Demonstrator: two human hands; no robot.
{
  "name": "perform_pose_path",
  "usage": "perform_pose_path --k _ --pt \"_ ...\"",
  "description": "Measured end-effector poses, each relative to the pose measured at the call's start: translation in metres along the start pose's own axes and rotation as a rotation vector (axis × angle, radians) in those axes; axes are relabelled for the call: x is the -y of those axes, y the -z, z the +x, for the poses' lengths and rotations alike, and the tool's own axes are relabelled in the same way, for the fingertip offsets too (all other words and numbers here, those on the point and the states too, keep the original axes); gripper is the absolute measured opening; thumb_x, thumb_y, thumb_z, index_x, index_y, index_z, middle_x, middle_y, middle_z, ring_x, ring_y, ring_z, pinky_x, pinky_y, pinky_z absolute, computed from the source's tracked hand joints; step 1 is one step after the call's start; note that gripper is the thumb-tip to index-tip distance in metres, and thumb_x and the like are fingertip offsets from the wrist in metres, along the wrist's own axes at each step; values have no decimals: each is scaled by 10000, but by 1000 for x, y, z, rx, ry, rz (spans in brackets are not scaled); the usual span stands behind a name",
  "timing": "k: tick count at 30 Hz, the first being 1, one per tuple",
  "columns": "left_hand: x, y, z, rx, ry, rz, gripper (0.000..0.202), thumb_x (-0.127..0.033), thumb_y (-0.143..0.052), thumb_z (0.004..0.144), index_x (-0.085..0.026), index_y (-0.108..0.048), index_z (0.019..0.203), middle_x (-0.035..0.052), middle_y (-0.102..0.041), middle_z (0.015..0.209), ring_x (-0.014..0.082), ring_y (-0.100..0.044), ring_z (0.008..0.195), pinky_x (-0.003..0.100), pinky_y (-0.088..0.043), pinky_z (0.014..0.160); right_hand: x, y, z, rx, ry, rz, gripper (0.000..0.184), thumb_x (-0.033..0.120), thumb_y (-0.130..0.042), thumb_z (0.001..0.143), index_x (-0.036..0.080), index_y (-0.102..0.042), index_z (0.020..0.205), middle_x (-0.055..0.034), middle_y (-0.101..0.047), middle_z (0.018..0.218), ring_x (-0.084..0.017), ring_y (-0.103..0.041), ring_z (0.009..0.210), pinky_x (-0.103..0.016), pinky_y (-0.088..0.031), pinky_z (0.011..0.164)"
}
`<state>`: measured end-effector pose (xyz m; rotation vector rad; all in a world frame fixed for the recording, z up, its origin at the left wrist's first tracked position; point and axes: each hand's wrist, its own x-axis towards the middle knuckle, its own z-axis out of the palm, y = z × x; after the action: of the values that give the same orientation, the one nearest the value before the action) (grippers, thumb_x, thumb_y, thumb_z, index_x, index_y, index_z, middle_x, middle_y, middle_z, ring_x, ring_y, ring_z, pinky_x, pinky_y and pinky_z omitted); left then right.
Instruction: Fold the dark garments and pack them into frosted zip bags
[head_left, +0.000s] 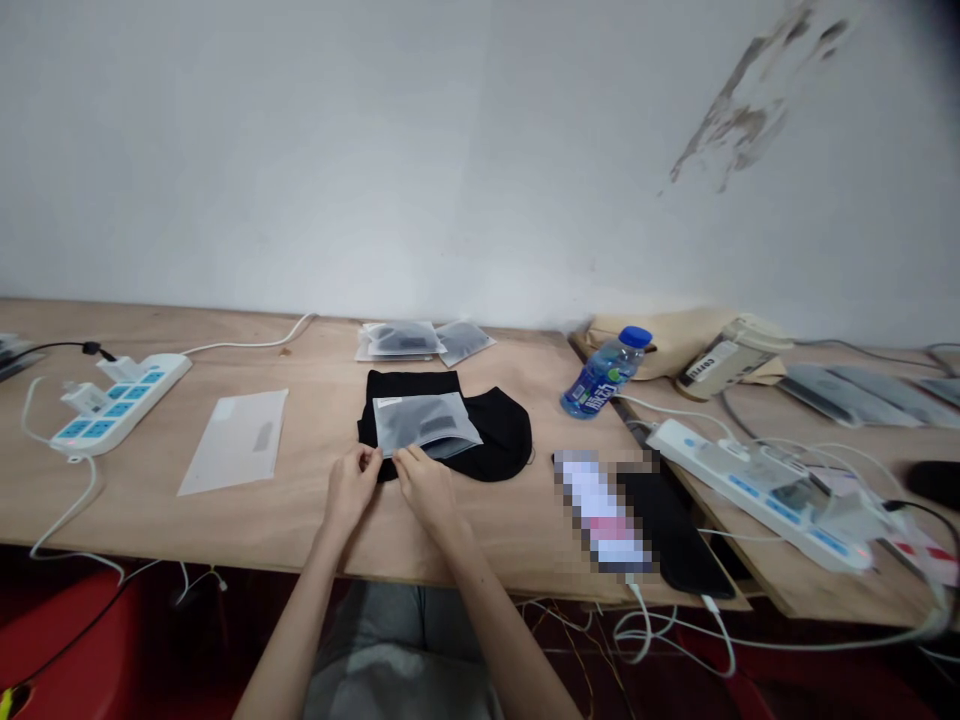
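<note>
A frosted plastic pouch [420, 415] with something dark inside lies on a folded black cloth item [499, 435]. Its near edge gapes on the right side. My left hand [352, 488] is closed, its fingertips pinched at the pouch's near left corner. Just to its right, my right hand [425, 485] pinches the same near edge between thumb and fingers. Both hands rest low over the table, and their fingertips partly hide that edge. The black cloth spreads flat beneath the pouch, with a rounded part reaching out to the right.
A flat frosted pouch [238, 440] lies left, near a white power strip [124, 405]. Several filled pouches [401, 340] are stacked behind. To the right are a blue-capped bottle [606, 372], a blurred phone [604, 515], a black phone-shaped object [679, 535], a paper cup [727, 358] and another power strip [761, 495].
</note>
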<state>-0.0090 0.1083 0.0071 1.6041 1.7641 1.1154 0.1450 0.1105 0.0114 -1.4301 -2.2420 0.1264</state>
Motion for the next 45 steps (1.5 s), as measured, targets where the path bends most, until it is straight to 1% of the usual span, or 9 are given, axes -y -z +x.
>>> perform_pose_path --k 8,11,14,17,21,26,33,37,45 --pt "11 7 2 -41 35 -9 387 -472 -464 864 -162 -662 748 35 -662 688 185 -615 673 264 -410 630 -71 37 -22 -241 -290 95 252 274 -424 931 205 -659 874 -36 -638 783 -159 -583 688 -250 -390 629" --pt "12 8 2 15 -22 11 403 -489 -457 875 -170 -646 717 35 -660 680 182 -613 670 266 -408 628 -84 46 -31 -296 -336 198 291 301 -461 882 181 -660 1057 -35 -619 786 -167 -567 671 -274 -421 656" --pt "16 10 -2 68 -58 -12 430 -516 -442 892 -171 -656 751 47 -671 705 193 -622 699 278 -430 659 -87 49 -32 -330 -461 338 439 372 -499 848 150 -585 1216 -41 -643 819 -173 -576 648 -291 -441 652" --pt "21 11 -7 32 -52 -60 458 -513 -387 926 -172 -676 827 56 -678 739 208 -637 752 292 -454 702 -90 49 -20 -297 -622 402 351 471 -488 846 169 -660 901 -49 -647 726 -201 -597 670 -297 -425 630" --pt "22 9 -11 -7 -72 -49 450 -501 -389 932 -175 -687 843 72 -694 787 218 -641 780 305 -462 730 -96 51 2 -167 -692 651 370 522 -641 718 216 -519 549 8 -526 527 -174 -553 573 -261 -388 534" --pt "18 8 -11 4 -105 -6 425 -472 -390 937 -184 -674 807 71 -700 794 209 -636 751 297 -456 716 -91 52 11 -101 -670 899 358 540 -623 707 222 -471 642 34 -523 580 -137 -550 515 -260 -475 462" --pt "21 7 -10 1 -104 -18 417 -467 -394 936 -185 -673 808 75 -708 815 219 -645 776 308 -460 720 -80 51 1 -247 -641 1370 336 446 -702 722 214 -460 704 54 -494 696 -106 -585 649 -281 -606 636" --pt "23 6 -10 -6 -109 -31 397 -457 -409 932 -190 -679 819 66 -711 814 216 -655 771 310 -466 717 -69 45 35 -258 -536 1422 312 445 -670 762 213 -465 724 38 -531 732 -108 -581 669 -246 -581 596" --pt "22 6 -11 6 -122 -38 420 -468 -392 932 -184 -672 798 58 -690 757 213 -645 734 303 -462 690 -11 -6 168 9 -338 1194 192 389 -578 861 199 -551 862 0 -645 759 -141 -667 734 -304 -578 708"
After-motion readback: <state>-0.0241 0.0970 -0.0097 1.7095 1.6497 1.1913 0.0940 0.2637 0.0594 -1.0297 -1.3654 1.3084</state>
